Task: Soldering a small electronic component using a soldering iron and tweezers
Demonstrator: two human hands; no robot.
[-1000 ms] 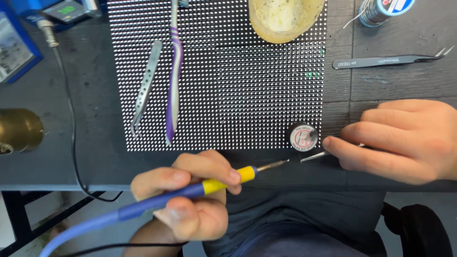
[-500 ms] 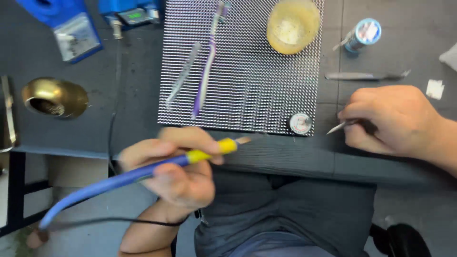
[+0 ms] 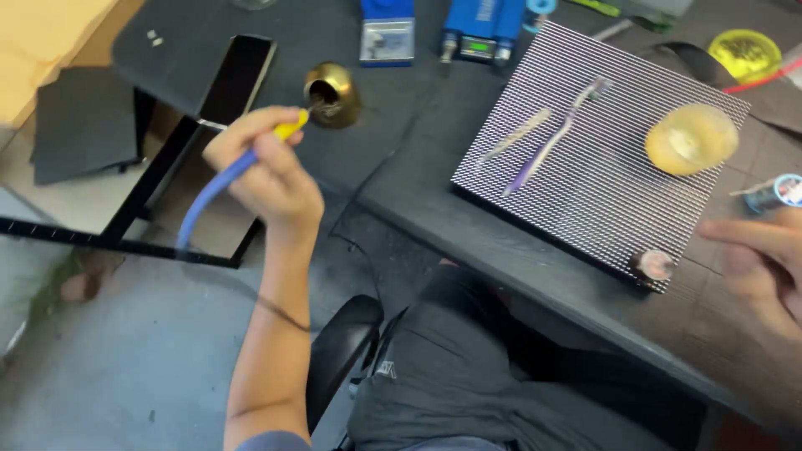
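Dark bench [image 3: 418, 179] under both hands. One dotted LED panel [image 3: 601, 142] flat on it, between the hands, nearer the right one. On the panel: one yellow shallow dish [image 3: 692, 139] holding a pale residue, one purple-handled brush [image 3: 555, 138], one grey strip tool [image 3: 518, 135] just beside the brush, one small round tin [image 3: 652, 265] at the near corner, close to the right hand.

One brass tip-cleaner pot [image 3: 332, 93] just beyond the left fingertips; contents dark, not readable.

Left hand [image 3: 266, 171] extended away from the body, closed around one soldering iron [image 3: 251, 154], blue grip, yellow collar, tip at the pot's mouth.

Right hand [image 3: 764, 263] at frame edge, resting on bench, fingers loosely extended; grip cannot be told.
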